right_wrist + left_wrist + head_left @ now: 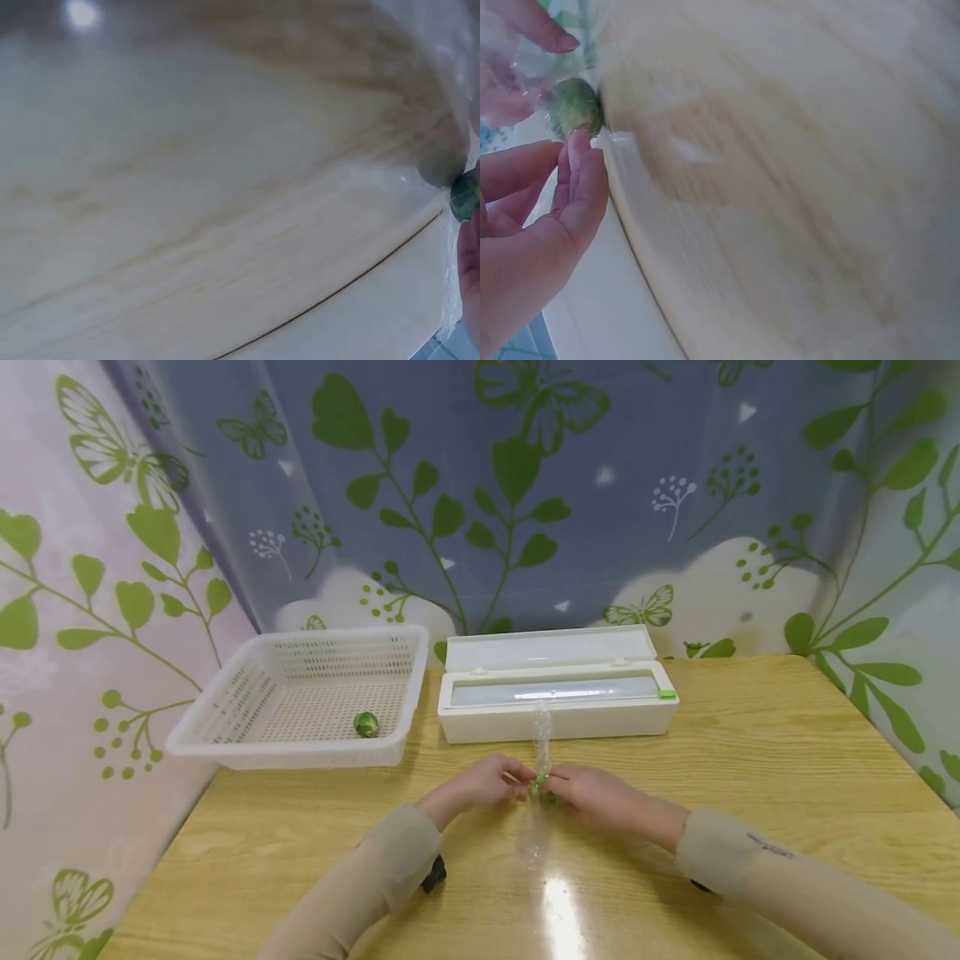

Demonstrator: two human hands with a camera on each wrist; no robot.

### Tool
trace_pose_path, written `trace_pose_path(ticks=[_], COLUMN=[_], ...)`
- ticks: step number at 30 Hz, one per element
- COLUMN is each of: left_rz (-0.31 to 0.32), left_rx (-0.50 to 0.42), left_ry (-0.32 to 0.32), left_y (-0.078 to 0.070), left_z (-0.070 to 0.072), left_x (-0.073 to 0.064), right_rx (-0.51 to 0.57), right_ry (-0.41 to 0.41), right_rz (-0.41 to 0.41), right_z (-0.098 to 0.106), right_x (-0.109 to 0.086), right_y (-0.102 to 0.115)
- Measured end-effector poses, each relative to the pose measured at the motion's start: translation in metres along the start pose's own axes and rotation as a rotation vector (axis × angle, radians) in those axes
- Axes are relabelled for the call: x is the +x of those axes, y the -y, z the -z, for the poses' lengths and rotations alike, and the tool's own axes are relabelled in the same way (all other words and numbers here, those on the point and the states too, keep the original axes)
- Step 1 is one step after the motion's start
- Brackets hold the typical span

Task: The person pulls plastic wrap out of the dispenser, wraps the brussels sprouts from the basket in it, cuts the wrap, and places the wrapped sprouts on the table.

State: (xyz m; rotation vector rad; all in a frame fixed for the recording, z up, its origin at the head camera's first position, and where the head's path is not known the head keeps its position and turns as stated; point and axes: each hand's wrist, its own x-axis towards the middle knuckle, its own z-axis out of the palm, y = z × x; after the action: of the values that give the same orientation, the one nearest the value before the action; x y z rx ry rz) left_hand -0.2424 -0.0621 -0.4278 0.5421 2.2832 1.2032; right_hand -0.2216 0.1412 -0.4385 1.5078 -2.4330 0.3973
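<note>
A small green Brussels sprout [539, 784] sits between my two hands, over the wooden table. Around it gathers a narrow strip of clear plastic wrap [542, 732], which runs up to the roll in the white box and trails down toward me. The fingertips of my left hand [489, 782] pinch the sprout [575, 107] from below in the left wrist view. From the other side my right hand [597, 794] holds the wrap close against the sprout. In the right wrist view the sprout [464, 196] shows at the right edge beside a few fingers.
Behind the hands stands a white wrap dispenser box [487, 724], lid [551, 649] raised, with a roll of film [555, 691] inside and a bright green tab [667, 695] at its right. To the left, a white plastic basket [285, 754] contains another Brussels sprout [366, 724].
</note>
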Motion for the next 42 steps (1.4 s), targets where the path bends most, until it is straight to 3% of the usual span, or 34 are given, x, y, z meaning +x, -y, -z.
trace_pose_path(ticks=[5,12,18,21,26,30,34,38,42], left_rz=[0.041,0.018,0.024,0.041,0.066,-0.016,-0.087,-0.101,-0.043], left_rx=[-0.066,-0.073,0.025,0.012,-0.078,0.077,0.219,0.170,0.052], left_ry=[-0.013,-0.087,-0.189,-0.218,-0.246,-0.268,-0.242,-0.220,-0.202], left_y=[-0.001,0.001,-0.001,-0.005,-0.007,-0.010,-0.013,-0.014,-0.015], left_z=[-0.001,-0.007,-0.012,-0.016,-0.017,-0.014,-0.012,-0.012,-0.015], left_x=[0.003,0.010,0.019,0.019,0.020,0.019,0.019,0.020,0.022], right_rx=[0.115,0.439,0.593,0.642,0.635,0.597,0.528,0.399,0.232], right_ry=[0.010,0.016,-0.033,-0.040,-0.041,-0.037,-0.004,0.004,0.016], right_rz=[-0.095,-0.374,-0.467,-0.524,-0.578,-0.535,-0.512,-0.558,-0.629], right_z=[-0.002,-0.003,-0.001,-0.001,-0.003,-0.003,0.003,0.009,0.012], right_x=[0.004,0.010,0.013,0.014,0.016,0.017,0.013,0.011,0.011], right_y=[-0.007,-0.015,-0.020,-0.022,-0.025,-0.020,-0.010,0.000,0.003])
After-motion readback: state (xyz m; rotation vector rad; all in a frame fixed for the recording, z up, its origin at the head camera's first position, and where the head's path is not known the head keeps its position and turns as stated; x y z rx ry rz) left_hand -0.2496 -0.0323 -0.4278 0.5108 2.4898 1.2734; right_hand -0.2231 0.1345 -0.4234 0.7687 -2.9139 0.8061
